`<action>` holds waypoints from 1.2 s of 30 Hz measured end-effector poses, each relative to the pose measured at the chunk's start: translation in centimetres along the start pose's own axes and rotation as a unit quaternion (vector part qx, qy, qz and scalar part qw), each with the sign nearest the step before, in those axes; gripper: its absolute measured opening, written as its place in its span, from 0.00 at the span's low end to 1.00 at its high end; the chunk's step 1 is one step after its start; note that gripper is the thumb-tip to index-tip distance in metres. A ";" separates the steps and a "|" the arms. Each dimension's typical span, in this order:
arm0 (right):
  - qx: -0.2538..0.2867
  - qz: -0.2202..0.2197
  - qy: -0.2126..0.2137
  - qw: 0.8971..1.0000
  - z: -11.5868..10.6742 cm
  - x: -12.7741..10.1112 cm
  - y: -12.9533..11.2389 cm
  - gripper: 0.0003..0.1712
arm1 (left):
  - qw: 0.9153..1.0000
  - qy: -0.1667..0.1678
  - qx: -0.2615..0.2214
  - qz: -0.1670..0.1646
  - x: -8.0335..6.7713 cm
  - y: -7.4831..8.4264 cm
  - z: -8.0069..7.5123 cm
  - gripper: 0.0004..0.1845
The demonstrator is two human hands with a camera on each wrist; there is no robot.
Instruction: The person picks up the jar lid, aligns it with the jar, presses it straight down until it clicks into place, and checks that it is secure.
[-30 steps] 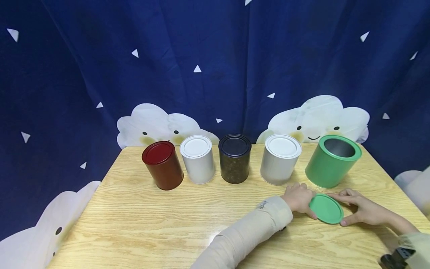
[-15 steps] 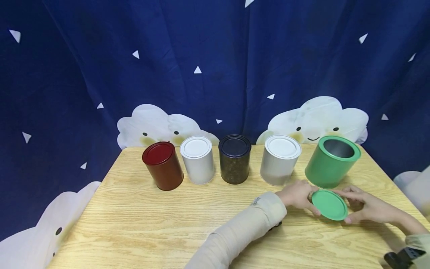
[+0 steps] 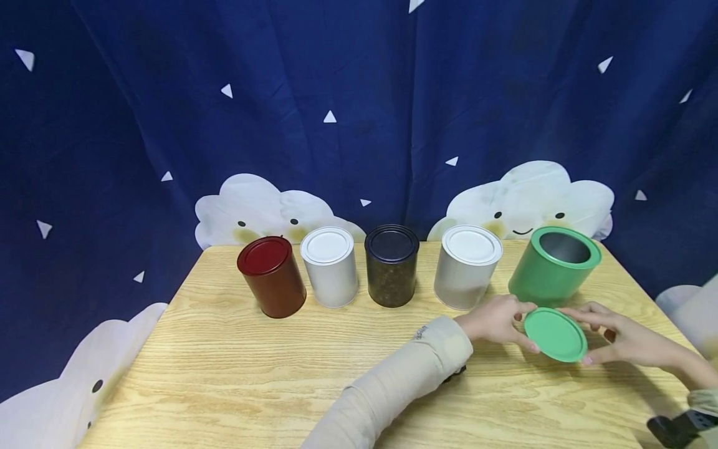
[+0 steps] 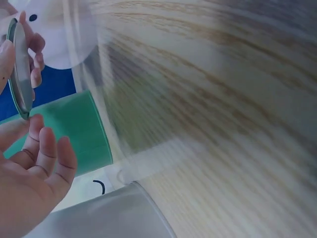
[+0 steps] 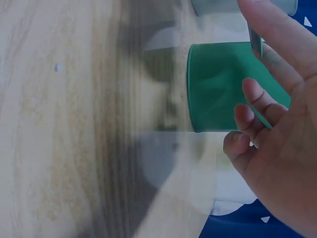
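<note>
A round green lid (image 3: 556, 335) is held up between both hands in front of the green can. My left hand (image 3: 501, 321) pinches its left edge between thumb and fingers. On the opposite edge, my right hand (image 3: 625, 340) grips it the same way. The left wrist view shows the lid (image 4: 21, 69) nearly edge-on, raised off the table, its underside greyish. Behind it stands the green can (image 3: 541, 280), topless, with a dark grey inside. In the right wrist view a sliver of the lid (image 5: 255, 40) shows, and the lower fingers curl free of it.
Left of the green can, a row of lidded cans stands along the table's back: a white-topped grey can (image 3: 464, 277), a black can (image 3: 392, 274), a white can (image 3: 332, 274) and a dark red can (image 3: 275, 284). A blue curtain (image 3: 336, 75) hangs behind the wooden table (image 3: 235, 380).
The green lid has risen off the table, tilted, and shifted slightly right and toward the green can. Both hands have moved with it, holding its edges. The cans have stayed put.
</note>
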State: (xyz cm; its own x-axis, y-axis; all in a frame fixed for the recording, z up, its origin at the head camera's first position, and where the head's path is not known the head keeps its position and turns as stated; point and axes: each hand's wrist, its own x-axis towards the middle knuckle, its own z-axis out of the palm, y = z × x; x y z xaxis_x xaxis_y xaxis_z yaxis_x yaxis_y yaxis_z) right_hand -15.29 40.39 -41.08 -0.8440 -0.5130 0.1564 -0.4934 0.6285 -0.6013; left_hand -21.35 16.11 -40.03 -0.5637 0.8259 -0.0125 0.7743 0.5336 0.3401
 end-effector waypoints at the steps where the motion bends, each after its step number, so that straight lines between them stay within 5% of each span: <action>1: -0.002 0.004 0.002 1.000 -0.1 0.0 -0.1 0.45 | 1.000 0.003 -0.006 0.001 0.0 0.0 -0.1 0.40; 7: -0.011 0.026 0.006 1.000 -0.8 0.2 -0.9 0.45 | 0.999 0.021 -0.046 0.011 -0.2 -0.1 -0.9 0.40; 16: -0.031 -0.011 0.026 0.999 -2.2 0.7 -1.9 0.46 | 0.996 0.046 -0.075 0.022 -0.7 0.2 -2.3 0.42; 29: -0.023 -0.062 0.036 0.997 -3.9 1.4 -2.7 0.48 | 0.995 0.076 -0.062 0.026 -1.1 1.2 -4.8 0.42; 36: -0.027 -0.046 0.052 0.997 -4.6 1.7 -2.7 0.51 | 0.993 0.100 -0.052 0.019 -1.1 1.5 -5.7 0.43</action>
State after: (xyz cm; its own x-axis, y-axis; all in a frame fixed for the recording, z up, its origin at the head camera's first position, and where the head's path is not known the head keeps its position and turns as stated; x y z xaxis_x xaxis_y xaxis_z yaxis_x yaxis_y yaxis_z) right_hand -16.34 40.52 -35.52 -0.8106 -0.5087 0.2900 -0.5777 0.6143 -0.5375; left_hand -21.24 14.94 -34.16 -0.5885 0.7869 0.1857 0.7682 0.4726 0.4318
